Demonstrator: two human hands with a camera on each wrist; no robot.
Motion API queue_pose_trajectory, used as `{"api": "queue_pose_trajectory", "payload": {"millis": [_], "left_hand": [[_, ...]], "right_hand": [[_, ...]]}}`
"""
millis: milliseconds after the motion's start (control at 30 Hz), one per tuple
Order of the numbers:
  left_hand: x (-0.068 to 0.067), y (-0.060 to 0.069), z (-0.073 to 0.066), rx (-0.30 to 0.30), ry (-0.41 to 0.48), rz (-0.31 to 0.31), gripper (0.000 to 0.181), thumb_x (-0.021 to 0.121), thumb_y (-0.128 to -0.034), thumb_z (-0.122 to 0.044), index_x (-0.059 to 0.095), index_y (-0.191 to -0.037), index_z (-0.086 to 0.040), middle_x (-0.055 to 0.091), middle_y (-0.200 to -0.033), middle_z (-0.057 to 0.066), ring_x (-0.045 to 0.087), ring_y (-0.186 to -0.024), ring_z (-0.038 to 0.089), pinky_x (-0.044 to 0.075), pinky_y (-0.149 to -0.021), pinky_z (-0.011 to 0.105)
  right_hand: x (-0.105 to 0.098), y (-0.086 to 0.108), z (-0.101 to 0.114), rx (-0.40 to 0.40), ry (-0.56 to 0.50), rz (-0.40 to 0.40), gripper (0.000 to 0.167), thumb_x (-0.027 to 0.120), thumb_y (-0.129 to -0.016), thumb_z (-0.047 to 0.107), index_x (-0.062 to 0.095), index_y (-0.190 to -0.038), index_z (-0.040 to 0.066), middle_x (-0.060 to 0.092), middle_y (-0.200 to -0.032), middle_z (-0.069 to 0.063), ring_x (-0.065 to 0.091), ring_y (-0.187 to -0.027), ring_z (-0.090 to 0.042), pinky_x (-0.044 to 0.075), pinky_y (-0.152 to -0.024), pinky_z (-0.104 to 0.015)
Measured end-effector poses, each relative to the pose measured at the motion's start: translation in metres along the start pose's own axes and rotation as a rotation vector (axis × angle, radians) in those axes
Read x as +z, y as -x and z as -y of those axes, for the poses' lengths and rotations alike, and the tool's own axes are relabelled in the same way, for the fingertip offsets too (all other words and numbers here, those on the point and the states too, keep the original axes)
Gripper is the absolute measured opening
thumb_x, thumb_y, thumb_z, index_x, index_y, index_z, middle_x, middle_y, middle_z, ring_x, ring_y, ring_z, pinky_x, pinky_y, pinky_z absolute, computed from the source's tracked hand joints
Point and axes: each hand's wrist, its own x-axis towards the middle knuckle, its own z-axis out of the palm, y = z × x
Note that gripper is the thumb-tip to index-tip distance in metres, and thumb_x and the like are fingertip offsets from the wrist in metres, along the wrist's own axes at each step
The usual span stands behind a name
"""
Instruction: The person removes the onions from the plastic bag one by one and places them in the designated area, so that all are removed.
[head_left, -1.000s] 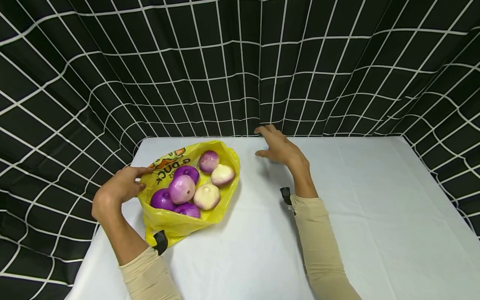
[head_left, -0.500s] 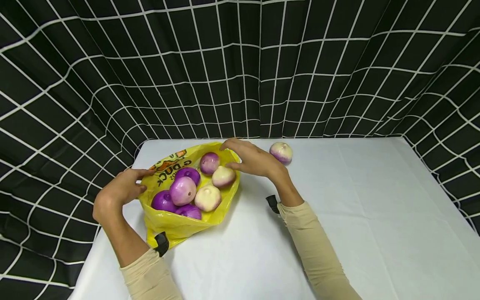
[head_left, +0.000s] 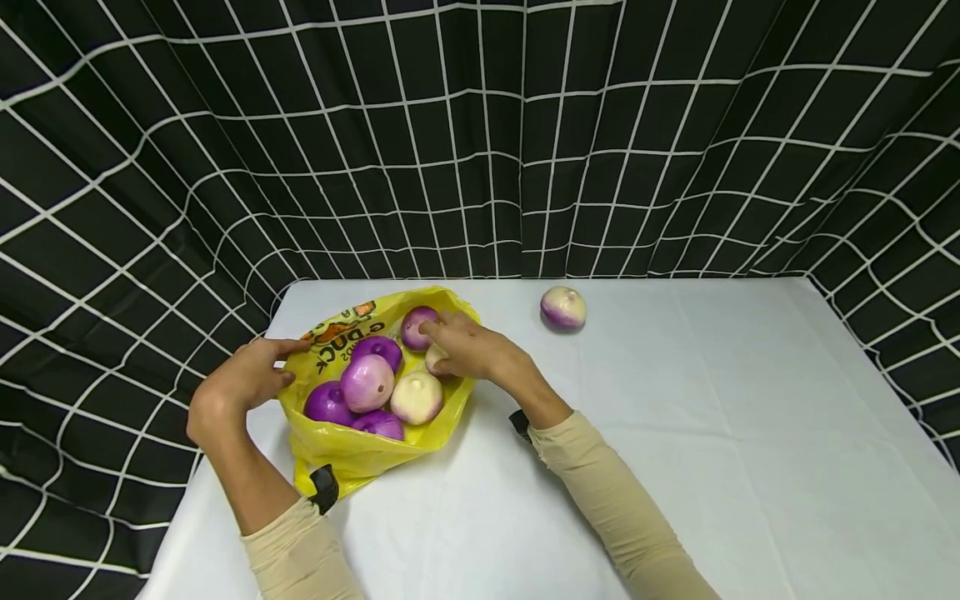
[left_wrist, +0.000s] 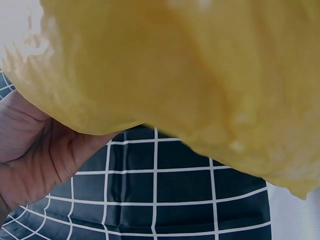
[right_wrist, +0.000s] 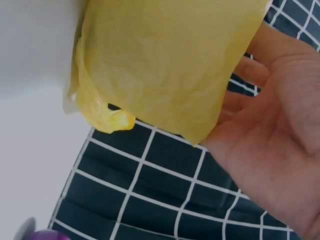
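Note:
A yellow plastic bag lies wide-mouthed on the white table, holding several onions, purple and white. At its left rim my left hand pinches the plastic between thumb and fingers; in the left wrist view the bag hides the fingertips. My right hand is inside the bag's right side, its fingers and thumb around a whitish onion that it mostly covers. Its fingertips lie beside a purple onion. A white-topped onion sits just nearer. In the right wrist view, the bag partly hides the right fingers.
One white-and-purple onion stands alone near the table's back edge, right of the bag. A black curtain with a white grid rises behind and at both sides. White cloth covers the table.
My right hand released an onion at the back of the table, moved left over the bag, then down onto a whitish onion inside. My left hand stays at the rim.

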Motion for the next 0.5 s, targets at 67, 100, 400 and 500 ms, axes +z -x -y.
{"api": "queue_pose_trajectory", "payload": {"millis": [67, 100, 400, 500], "left_hand": [[-0.0002, 0.0001, -0.0002, -0.002, 0.002, -0.003, 0.056, 0.055, -0.0971, 0.002, 0.051, -0.153, -0.004, 0.053, -0.148, 0.036, 0.051, -0.131, 0.048, 0.052, -0.105, 0.060], [-0.0003, 0.0002, -0.0002, -0.002, 0.002, -0.004, 0.056, 0.055, -0.0975, 0.002, 0.051, -0.153, -0.004, 0.053, -0.148, 0.036, 0.051, -0.132, 0.049, 0.052, -0.106, 0.061], [0.0000, 0.0009, -0.0008, -0.013, 0.014, -0.001, 0.056, 0.056, -0.0984, 0.001, 0.050, -0.153, -0.004, 0.052, -0.150, 0.036, 0.048, -0.134, 0.050, 0.051, -0.109, 0.062], [0.0004, 0.0014, -0.0006, -0.014, 0.017, -0.002, 0.055, 0.056, -0.0984, 0.001, 0.050, -0.153, -0.004, 0.052, -0.149, 0.036, 0.049, -0.133, 0.050, 0.051, -0.108, 0.062]], "right_hand": [[0.0032, -0.0010, 0.0007, -0.003, 0.054, -0.020, 0.038, 0.074, -0.096, 0.017, 0.063, -0.130, 0.004, 0.061, -0.137, -0.023, 0.058, -0.125, -0.037, 0.050, -0.113, -0.047], [0.0042, -0.0012, 0.0014, -0.004, 0.080, -0.030, 0.034, 0.074, -0.096, 0.016, 0.064, -0.126, 0.004, 0.063, -0.133, -0.022, 0.060, -0.121, -0.037, 0.050, -0.112, -0.047], [0.0088, 0.0031, 0.0031, 0.031, 0.210, -0.014, 0.018, 0.071, -0.096, 0.013, 0.065, -0.112, 0.010, 0.070, -0.114, -0.011, 0.065, -0.103, -0.033, 0.055, -0.097, -0.042], [0.0085, 0.0036, 0.0028, 0.027, 0.218, -0.017, 0.018, 0.072, -0.095, 0.013, 0.066, -0.112, 0.010, 0.068, -0.116, -0.011, 0.065, -0.102, -0.032, 0.055, -0.096, -0.042]]}}
